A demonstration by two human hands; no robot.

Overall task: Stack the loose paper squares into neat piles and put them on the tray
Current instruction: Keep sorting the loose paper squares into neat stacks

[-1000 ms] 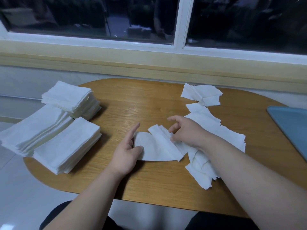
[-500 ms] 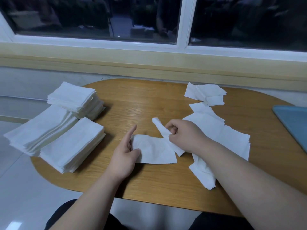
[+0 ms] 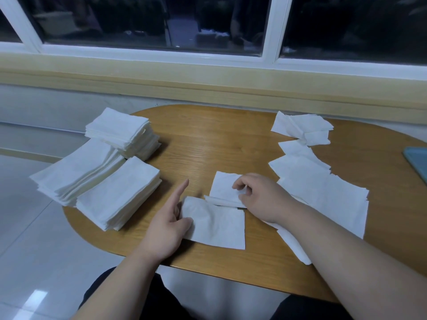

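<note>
right hand [image 3: 261,197] pinches a paper square [image 3: 223,188] mid-table — left hand [image 3: 166,227], fingers straight, presses its thumb on the near square [image 3: 219,227].

Right hand [image 3: 261,199] has spread pinched paper square [image 3: 223,185] flat.
</note>
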